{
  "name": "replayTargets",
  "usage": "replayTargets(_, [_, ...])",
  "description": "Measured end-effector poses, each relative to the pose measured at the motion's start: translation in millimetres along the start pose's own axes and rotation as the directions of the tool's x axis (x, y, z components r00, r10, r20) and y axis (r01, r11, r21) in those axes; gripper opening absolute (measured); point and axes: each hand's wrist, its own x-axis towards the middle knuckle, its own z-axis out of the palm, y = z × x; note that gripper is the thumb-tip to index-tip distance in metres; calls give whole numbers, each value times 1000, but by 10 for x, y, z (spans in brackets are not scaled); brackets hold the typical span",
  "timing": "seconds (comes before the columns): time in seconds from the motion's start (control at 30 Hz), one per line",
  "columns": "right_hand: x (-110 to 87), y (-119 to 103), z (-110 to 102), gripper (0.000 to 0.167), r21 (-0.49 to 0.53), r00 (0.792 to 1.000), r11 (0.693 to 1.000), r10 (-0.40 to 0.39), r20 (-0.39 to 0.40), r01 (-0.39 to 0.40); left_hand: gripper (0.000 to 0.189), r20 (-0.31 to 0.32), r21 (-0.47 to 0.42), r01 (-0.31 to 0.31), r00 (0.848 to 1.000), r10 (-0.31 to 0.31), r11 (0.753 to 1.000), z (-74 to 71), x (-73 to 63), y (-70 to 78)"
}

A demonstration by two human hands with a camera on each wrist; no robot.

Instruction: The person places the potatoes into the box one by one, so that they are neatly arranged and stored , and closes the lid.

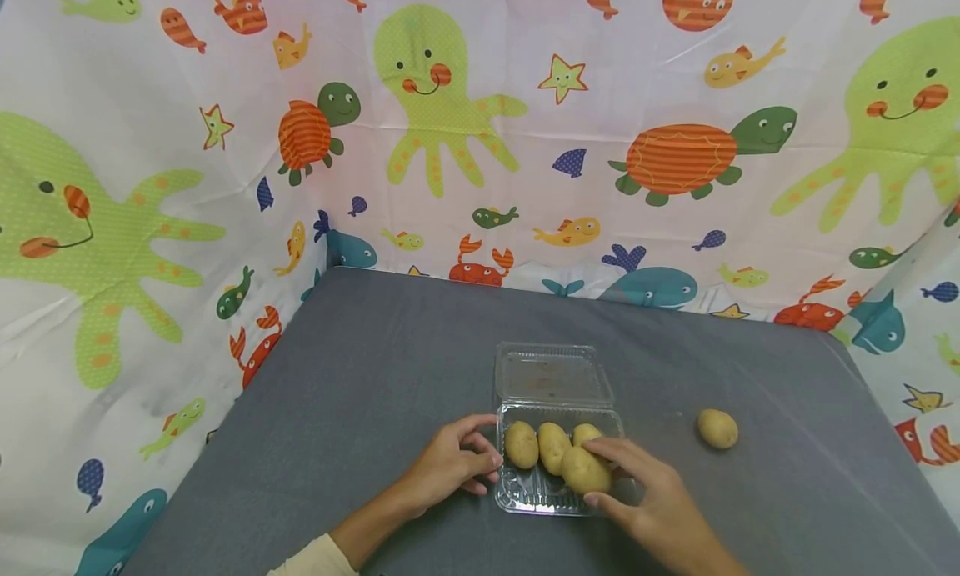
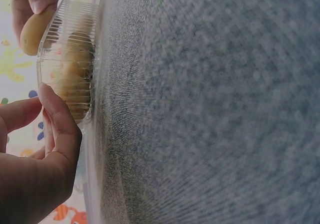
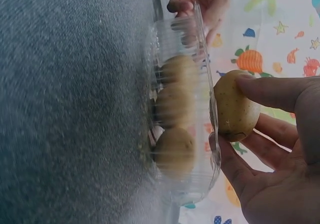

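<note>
A clear plastic clamshell container (image 1: 525, 501) stands on the table with its lid (image 1: 555, 376) folded back. Three potatoes lie in a row in its base, among them the left potato (image 1: 521, 444) and the middle potato (image 1: 552, 448); the right one (image 1: 587, 433) is partly covered. My right hand (image 1: 656, 497) holds another potato (image 3: 232, 106) between thumb and fingers, just above the container's near right rim. At the container's left side, my left hand (image 1: 453, 463) pinches the rim with thumb and fingertips, also seen in the left wrist view.
A single potato (image 1: 717, 428) lies on the grey table (image 1: 375, 351) to the right of the container. A curtain (image 1: 480, 142) printed with sea animals hangs behind the table and along both sides.
</note>
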Motion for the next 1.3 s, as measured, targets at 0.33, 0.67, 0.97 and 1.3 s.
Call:
replayTargets(0.33, [13,-50,121,63,-14,996,998,60,66,-59,64,-3,1,5,1000,-5,1000,0,4,-7])
replayTargets(0.67, [52,-111,242,60,-69,995,996,57,80,-52,63,-3,-2,-2,1000,2,1000,2,8,-5])
replayTargets(0.97, [99,-122,356,60,-26,991,997,77,114,-74,63,-3,5,-5,1000,5,1000,1,-2,-16])
replayTargets(1.3, [164,-167,395,55,-41,977,992,127,171,-122,62,-4,8,-3,1000,3,1000,1,0,-23])
